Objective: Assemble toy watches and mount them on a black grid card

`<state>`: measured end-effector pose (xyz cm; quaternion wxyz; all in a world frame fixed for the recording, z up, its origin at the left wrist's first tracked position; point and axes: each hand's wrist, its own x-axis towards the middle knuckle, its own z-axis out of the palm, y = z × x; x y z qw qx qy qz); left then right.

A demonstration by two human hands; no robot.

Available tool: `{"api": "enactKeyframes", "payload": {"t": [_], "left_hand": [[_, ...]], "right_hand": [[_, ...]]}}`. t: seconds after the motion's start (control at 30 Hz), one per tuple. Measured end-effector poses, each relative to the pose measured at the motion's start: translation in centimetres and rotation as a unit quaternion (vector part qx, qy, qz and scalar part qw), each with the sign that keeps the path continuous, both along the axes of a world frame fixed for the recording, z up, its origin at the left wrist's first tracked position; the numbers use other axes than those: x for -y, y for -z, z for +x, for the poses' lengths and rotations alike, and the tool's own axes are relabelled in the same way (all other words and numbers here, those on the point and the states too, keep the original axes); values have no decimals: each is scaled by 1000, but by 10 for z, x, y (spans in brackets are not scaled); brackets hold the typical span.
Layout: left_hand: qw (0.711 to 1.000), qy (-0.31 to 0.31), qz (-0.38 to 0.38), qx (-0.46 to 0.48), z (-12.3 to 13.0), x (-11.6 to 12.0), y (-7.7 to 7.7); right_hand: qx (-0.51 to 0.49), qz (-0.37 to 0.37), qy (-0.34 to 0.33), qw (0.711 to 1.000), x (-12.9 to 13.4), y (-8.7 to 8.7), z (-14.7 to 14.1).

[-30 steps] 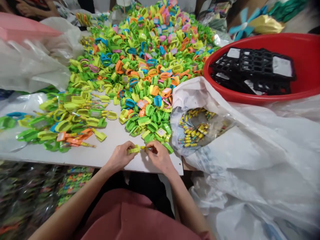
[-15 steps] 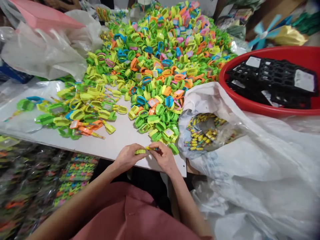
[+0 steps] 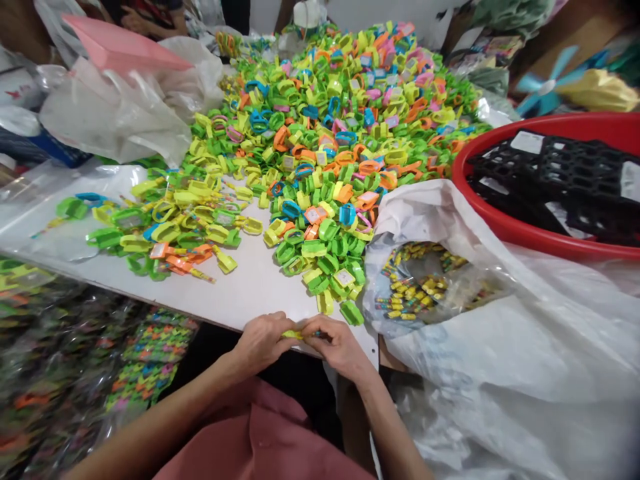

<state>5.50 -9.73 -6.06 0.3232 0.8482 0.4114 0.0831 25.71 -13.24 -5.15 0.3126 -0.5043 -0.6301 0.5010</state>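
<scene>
Over the table's front edge my left hand (image 3: 263, 341) pinches a yellow plastic toy watch piece (image 3: 292, 335), mostly covered by the fingers. Close beside it, my right hand (image 3: 339, 345) is closed on a thin, colourful wrapped strip (image 3: 317, 334), of which only a bit shows. The two pieces meet between my fingertips; whether they are joined I cannot tell. Beyond my hands lies a big heap of loose toy watches (image 3: 320, 173) in green, yellow, orange, blue and pink. To the left is a smaller pile (image 3: 170, 230), with strips sticking out of several pieces.
A white bag (image 3: 430, 200) at the right holds many yellow wrapped strips (image 3: 415, 293). Behind it stands a red basin (image 3: 500, 223) with black plastic netting-like pieces (image 3: 565, 160). A pale plastic bag (image 3: 120, 127) sits back left. Packed goods (image 3: 150, 353) lie lower left.
Both hands have drawn slightly nearer to my body, down to the table edge, still holding the yellow piece and strip together. The camera view has shifted a little.
</scene>
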Motion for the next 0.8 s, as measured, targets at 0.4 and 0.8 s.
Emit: {"api": "enactKeyframes", "payload": {"t": [0.4,0.8], "left_hand": [[903,-211,300,-226,-43,-118,-103],[976,-124,110,-139,30,-120,-31]], "right_hand": [[316,106,234,913,-43,-21,83],[576,-100,223,780,-124,-3,144]]}}
